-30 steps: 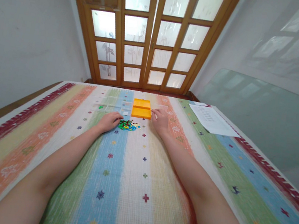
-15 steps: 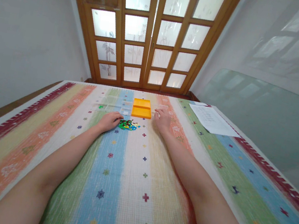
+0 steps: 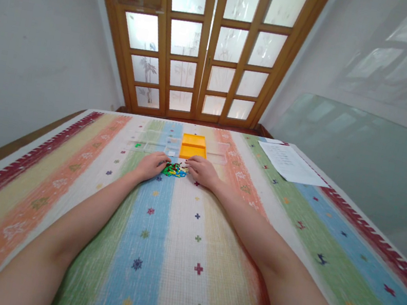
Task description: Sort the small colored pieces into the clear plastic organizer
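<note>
A small pile of tiny coloured pieces (image 3: 174,170), green, blue, yellow and red, lies on the striped cloth (image 3: 171,251). My left hand (image 3: 150,164) rests at the pile's left edge with its fingers curled; anything in them is too small to see. My right hand (image 3: 202,170) lies low at the pile's right edge, fingers stretched toward the pieces. Just behind the pile stands an orange two-part tray (image 3: 193,146).
Clear plastic trays flank the orange one, one on the left (image 3: 149,142) holding a green piece and one on the right (image 3: 220,153). A printed sheet of paper (image 3: 289,162) lies at the far right. Wooden glazed doors (image 3: 206,43) stand beyond the table's far edge.
My right hand has moved left and toward me, from beside the orange tray to the right edge of the pile. My left hand has stayed at the pile.
</note>
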{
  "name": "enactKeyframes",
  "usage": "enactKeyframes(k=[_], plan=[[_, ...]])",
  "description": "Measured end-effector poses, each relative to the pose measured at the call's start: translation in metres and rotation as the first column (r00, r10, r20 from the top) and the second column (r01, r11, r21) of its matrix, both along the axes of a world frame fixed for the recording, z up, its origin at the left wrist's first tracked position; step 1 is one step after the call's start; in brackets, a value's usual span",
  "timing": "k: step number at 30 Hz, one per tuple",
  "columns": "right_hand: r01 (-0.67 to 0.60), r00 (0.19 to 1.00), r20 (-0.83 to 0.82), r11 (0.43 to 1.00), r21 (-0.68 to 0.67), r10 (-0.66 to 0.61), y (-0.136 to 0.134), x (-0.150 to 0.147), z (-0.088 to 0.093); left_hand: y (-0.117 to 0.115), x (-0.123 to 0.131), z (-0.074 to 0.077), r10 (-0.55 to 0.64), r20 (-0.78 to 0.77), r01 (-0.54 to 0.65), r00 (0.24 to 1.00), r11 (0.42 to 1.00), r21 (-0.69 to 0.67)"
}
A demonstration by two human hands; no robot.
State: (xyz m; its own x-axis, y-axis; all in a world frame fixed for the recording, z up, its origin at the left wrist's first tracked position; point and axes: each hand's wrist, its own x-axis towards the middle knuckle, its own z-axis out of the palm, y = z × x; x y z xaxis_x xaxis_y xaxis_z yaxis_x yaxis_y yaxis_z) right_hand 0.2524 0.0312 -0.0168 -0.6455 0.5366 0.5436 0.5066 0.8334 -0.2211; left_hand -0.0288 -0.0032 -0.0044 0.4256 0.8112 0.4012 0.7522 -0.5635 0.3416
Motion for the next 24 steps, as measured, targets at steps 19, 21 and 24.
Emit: enactKeyframes(k=[19, 21, 24], plan=[[-0.171, 0.984, 0.049, 0.985, -0.032, 0.173, -0.011, -0.009, 0.006, 0.0, 0.014, -0.007, 0.017, 0.134, -0.013, 0.991, 0.999, -0.034], [-0.099, 0.995, 0.018, 0.995, -0.027, 0.1, -0.006, -0.005, 0.002, -0.002, 0.015, -0.005, -0.01, 0.114, 0.013, 0.993, 1.0, -0.019], [0.01, 1.0, 0.002, 1.0, -0.028, -0.01, 0.001, 0.001, -0.002, -0.007, 0.018, 0.0, -0.083, 0.083, 0.083, 0.993, 0.997, -0.004]])
